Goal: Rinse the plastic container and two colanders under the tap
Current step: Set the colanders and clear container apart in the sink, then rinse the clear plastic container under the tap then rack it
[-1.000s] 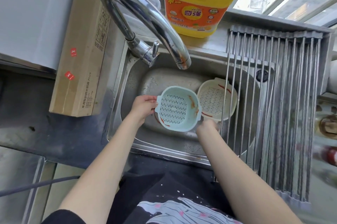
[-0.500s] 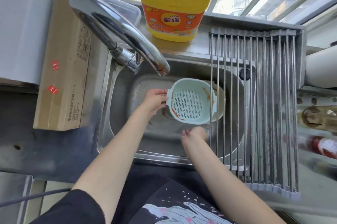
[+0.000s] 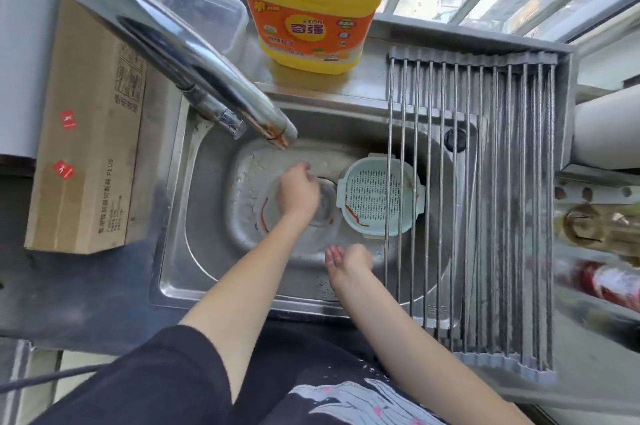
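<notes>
A clear round plastic container (image 3: 268, 216) smeared with red sauce lies on the sink floor under the tap spout (image 3: 277, 133). My left hand (image 3: 298, 194) lies over it, fingers curled at its far rim. To the right, the pale blue colander (image 3: 377, 196) sits in the sink, partly beneath the rack bars; a cream rim (image 3: 377, 156) peeks from behind it, apparently the second colander. My right hand (image 3: 346, 258) hovers by the sink's near edge, fingers relaxed, holding nothing. No water is seen running.
A roll-up metal drying rack (image 3: 485, 182) spans the sink's right half. A yellow detergent jug (image 3: 311, 9) and a lidded clear box (image 3: 204, 9) stand on the sill behind. A long cardboard box (image 3: 90, 133) lies left of the sink (image 3: 207, 272).
My left hand let go of the blue colander, which now rests at the right over the cream one, and moved left onto the clear container. My right hand drew back toward the near edge.
</notes>
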Demonstrator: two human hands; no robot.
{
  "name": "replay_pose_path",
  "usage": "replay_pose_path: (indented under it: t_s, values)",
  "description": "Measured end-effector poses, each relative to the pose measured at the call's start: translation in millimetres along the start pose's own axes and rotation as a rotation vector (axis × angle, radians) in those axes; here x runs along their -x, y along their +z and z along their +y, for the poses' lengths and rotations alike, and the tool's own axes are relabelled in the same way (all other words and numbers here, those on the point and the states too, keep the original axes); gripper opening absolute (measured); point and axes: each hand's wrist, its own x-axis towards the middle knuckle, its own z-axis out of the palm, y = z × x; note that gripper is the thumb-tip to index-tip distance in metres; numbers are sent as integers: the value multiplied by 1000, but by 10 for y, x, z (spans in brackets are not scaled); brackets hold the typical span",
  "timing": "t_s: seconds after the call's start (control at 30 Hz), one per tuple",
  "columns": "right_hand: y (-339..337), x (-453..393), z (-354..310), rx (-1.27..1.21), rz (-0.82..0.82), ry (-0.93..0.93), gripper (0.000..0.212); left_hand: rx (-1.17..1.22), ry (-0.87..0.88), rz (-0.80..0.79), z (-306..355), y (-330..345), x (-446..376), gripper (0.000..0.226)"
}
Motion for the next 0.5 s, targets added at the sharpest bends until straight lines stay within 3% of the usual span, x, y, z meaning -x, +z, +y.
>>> replay_pose_path:
  t_s: [0.1, 0.2, 0.27, 0.37, 0.5]
  values:
    - [22, 6, 80, 46, 8, -1, 38, -116, -119, 151, -403, -194, -138, 41]
    - [52, -28, 100, 137, 20, -7, 40, -223, -269, -92, -752, -284, -217, 56]
    - [63, -65, 75, 183, 6, 17, 43, -184, -268, -265, -859, -268, -215, 47]
    - [103, -147, 37, 251, -54, 0, 45, -157, -255, -169, -912, -249, -204, 27]
    - [126, -186, 19, 352, -97, -32, 47, -176, -266, -121, -939, -364, -125, 25]
